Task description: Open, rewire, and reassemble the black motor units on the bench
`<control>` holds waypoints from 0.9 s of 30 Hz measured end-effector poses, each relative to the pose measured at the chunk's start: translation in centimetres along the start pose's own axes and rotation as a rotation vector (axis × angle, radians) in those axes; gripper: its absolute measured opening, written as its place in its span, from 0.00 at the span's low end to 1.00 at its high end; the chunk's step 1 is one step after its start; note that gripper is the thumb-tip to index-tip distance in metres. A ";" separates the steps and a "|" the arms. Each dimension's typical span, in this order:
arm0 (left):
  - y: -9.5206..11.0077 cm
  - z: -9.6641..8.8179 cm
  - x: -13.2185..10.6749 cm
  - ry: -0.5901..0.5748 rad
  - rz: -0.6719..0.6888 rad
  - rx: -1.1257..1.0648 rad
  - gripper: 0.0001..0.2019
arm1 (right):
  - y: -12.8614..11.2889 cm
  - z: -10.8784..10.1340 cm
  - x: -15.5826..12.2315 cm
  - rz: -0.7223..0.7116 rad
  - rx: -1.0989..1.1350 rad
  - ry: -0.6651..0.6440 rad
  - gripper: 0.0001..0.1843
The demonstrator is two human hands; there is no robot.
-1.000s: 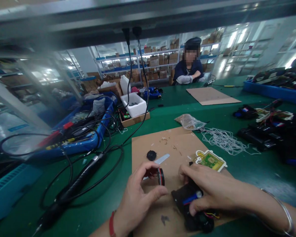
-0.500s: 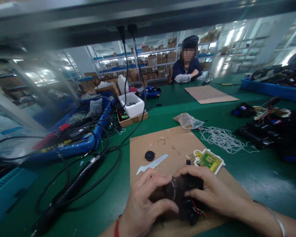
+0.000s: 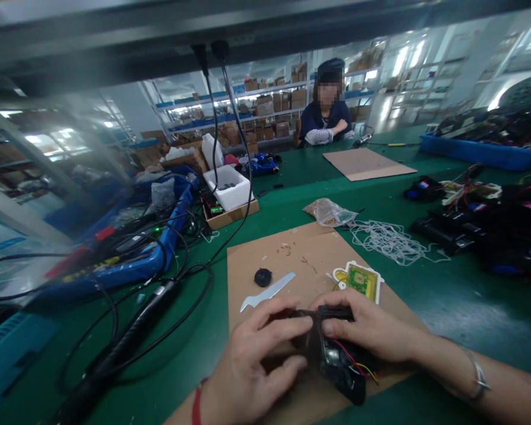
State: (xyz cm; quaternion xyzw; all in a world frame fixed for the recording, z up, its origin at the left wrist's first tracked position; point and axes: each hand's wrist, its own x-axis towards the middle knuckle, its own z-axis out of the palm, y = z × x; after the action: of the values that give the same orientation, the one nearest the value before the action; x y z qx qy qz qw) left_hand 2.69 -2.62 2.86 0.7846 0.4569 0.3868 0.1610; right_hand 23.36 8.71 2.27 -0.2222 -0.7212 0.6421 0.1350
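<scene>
My right hand (image 3: 367,324) grips a black plastic device (image 3: 330,354) by its far side, thumb on top. Red, yellow and black wires come out of the device near its lower right end. Curled around the device's left, rounded part is my left hand (image 3: 265,348), fingertips against it; that part is blurred and partly hidden by the fingers. Beyond the hands, a flat metal wrench (image 3: 268,292) and a round black cap (image 3: 262,277) lie on a cardboard sheet (image 3: 243,265). A green circuit board in a yellow and white housing (image 3: 359,280) lies just past my right hand.
Small brass screws (image 3: 287,249) are scattered on the cardboard, with a bag of screws (image 3: 330,212) and white cord (image 3: 387,242) behind. Left are a blue bin (image 3: 163,260) and a black cabled tool (image 3: 133,330). Black devices (image 3: 482,236) crowd the right. A person (image 3: 325,112) sits opposite.
The view has shifted slightly. The black device has been tilted, showing more of its side and wires. My left hand's fingers have closed in around its rounded part.
</scene>
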 end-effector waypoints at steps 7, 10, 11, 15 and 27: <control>0.0 0.8 -0.2 0.113 -0.148 -0.003 0.17 | 0.1 0.3 0.2 -0.046 -0.068 0.062 0.19; 0.1 1.1 -0.1 0.158 -0.156 -0.020 0.15 | 0.0 0.5 0.0 -0.045 -0.127 0.086 0.17; 0.1 1.1 -0.1 0.167 -0.149 -0.019 0.15 | -0.1 0.5 -0.1 -0.040 -0.134 0.094 0.17; -0.2 0.6 -0.1 0.090 0.017 0.075 0.16 | -0.1 0.4 -0.1 0.006 -0.123 0.091 0.17; -0.1 0.3 0.1 -0.010 0.061 0.076 0.16 | 0.4 0.2 0.1 0.046 -0.041 0.022 0.22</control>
State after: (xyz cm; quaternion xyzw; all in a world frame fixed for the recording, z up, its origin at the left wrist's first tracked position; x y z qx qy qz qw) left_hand 2.85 -2.47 2.66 0.8057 0.4464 0.3699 0.1214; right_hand 23.20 8.59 1.86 -0.2485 -0.7275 0.6274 0.1237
